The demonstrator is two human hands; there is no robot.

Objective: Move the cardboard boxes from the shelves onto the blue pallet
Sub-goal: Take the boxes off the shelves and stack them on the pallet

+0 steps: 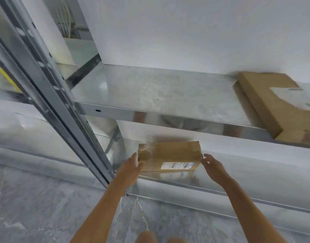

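A small cardboard box (169, 155) with a white label lies on the lower metal shelf (247, 174), near its front edge. My left hand (133, 166) touches the box's left end, fingers spread along its side. My right hand (211, 163) is at the right end with fingertips at the corner, fingers apart. Neither hand has lifted the box. A larger flat cardboard box (266, 100) with a torn white label rests on the upper shelf (150, 95) at the far right, overhanging the front edge. No blue pallet is in view.
A grey metal upright (50, 95) of the rack runs diagonally on the left. A white wall stands behind the shelves. The grey marbled floor (36, 207) lies below. My knees (150, 237) show at the bottom edge.
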